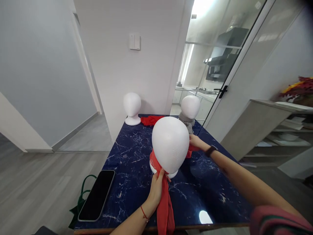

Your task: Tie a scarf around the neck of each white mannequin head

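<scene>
A white foam mannequin head [170,143] stands at the middle of the table. Around its neck passes a red scarf [165,209], whose long end hangs down over the table's near edge. My left hand [157,187] is closed on the scarf just in front of the neck, thumb on top. Beyond the head's right side, my right hand [195,142] grips another part of the scarf; its fingertips are partly hidden behind the head. The scarf's stretch behind the neck is out of sight.
Far back on the dark blue marbled table [132,182] are a bare foam head [132,106], a crumpled red cloth [151,120] and a foam head [190,107] with a grey scarf [187,122]. A tablet or large phone [97,195] lies front left, beside a green bag [79,204].
</scene>
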A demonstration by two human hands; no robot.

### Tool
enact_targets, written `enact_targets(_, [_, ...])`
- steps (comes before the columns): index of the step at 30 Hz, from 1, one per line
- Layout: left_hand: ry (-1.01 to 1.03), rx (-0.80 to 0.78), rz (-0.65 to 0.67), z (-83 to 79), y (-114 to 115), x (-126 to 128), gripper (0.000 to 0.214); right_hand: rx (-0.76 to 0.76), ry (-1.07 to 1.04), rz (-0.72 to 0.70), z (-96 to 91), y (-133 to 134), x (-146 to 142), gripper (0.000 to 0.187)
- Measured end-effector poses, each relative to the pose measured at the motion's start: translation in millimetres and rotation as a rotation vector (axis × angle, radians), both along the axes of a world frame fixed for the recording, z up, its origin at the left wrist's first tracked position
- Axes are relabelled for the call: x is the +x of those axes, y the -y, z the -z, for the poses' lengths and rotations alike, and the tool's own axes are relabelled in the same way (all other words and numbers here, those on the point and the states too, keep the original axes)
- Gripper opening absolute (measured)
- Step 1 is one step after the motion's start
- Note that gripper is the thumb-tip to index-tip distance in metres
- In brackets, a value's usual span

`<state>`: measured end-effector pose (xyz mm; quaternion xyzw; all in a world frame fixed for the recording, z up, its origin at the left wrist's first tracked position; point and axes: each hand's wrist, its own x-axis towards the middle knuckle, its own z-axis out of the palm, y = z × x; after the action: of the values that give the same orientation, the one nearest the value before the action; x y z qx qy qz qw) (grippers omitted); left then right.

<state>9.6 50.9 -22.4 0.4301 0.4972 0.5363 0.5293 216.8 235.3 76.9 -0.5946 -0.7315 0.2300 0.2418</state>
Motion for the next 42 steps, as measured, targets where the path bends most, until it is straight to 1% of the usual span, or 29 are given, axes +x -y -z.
enact_targets(1, [-0.002, -0.001, 0.003, -0.5, 1, 0, 0.065, -0.054, -0.001, 0.008, 3.9, 12, 14, 0.016])
enact_targets(2, [-0.003, -0.003, 0.008, -0.5, 1, -1, 0.067, -0.131, -0.028, -0.012, 6.4, 25, 27, 0.020])
enact_targets(4, [-0.002, -0.008, 0.012, 1.2, 1, -1, 0.071, -0.328, -0.177, -0.119, 9.6, 59, 44, 0.037])
enact_targets(5, [0.003, -0.016, 0.009, 2.7, 1, -1, 0.073, -0.417, -0.280, -0.178, 11.9, 79, 47, 0.045])
enact_targets(6, [0.014, -0.027, 0.007, 4.5, 0, -1, 0.074, -0.475, -0.379, -0.222, 15.9, 99, 45, 0.051])
enact_targets(7, [0.039, -0.044, 0.002, 6.3, -1, 0, 0.076, -0.480, -0.459, -0.238, 22.1, 119, 38, 0.055])
enact_targets(9, [0.121, -0.075, 0.006, 9.0, -3, 2, 0.078, -0.339, -0.553, -0.191, 41.4, 156, 12, 0.056])
enact_targets(11, [0.194, -0.064, 0.018, 9.5, -4, 3, 0.076, -0.128, -0.580, -0.165, 66.6, 187, -25, 0.060])
enact_targets(13, [0.207, -0.015, 0.009, 7.7, -4, 3, 0.069, 0.007, -0.573, -0.122, 91.1, 211, -62, 0.061])
enact_targets(14, [0.191, 0.012, -0.004, 6.3, -4, 2, 0.065, 0.058, -0.569, -0.077, 101.2, 220, -78, 0.062])
enact_targets(16, [0.143, 0.026, -0.039, 3.7, -4, 1, 0.059, 0.124, -0.550, 0.023, 115.4, 234, -102, 0.060])
enact_targets(18, [0.097, -0.008, -0.061, 2.3, -5, -1, 0.058, 0.185, -0.513, 0.090, 122.8, 243, -114, 0.057])
enact_targets(20, [0.094, -0.047, -0.083, 2.1, -7, -1, 0.057, 0.250, -0.463, 0.089, 126.0, 249, -116, 0.054])
enact_targets(21, [0.124, -0.056, -0.086, 2.2, -8, -1, 0.054, 0.277, -0.435, 0.070, 126.9, 250, -115, 0.052])
enact_targets(23, [0.252, -0.068, -0.070, 2.3, -9, -1, 0.049, 0.310, -0.382, 0.007, 128.3, 250, -109, 0.047])
enact_targets(26, [0.443, -0.152, 0.002, 1.2, -6, -4, 0.043, 0.337, -0.356, -0.087, 130.3, 245, -98, 0.039])
enact_targets(28, [0.448, -0.191, 0.030, -0.2, 2, -8, 0.035, 0.348, -0.387, -0.115, 131.1, 240, -93, 0.037])
enact_targets(30, [0.376, -0.166, 0.060, -2.2, 13, -13, 0.030, 0.333, -0.441, -0.103, 131.3, 236, -89, 0.034])
enact_targets(33, [0.227, -0.114, 0.094, -6.7, 29, -23, 0.029, 0.271, -0.521, -0.051, 130.9, 235, -87, 0.031])
enact_targets(35, [0.191, -0.113, 0.099, -10.6, 37, -29, 0.029, 0.229, -0.557, -0.031, 130.6, 235, -87, 0.030])
enact_targets(37, [0.261, -0.170, 0.071, -14.7, 42, -31, 0.026, 0.201, -0.584, -0.006, 130.6, 235, -88, 0.031])
enact_targets(40, [0.445, -0.315, 0.031, -18.2, 46, -29, 0.020, 0.165, -0.629, 0.066, 130.5, 234, -89, 0.028])
enact_targets(42, [0.490, -0.336, 0.032, -18.1, 48, -26, 0.018, 0.120, -0.678, 0.081, 129.3, 233, -90, 0.025])
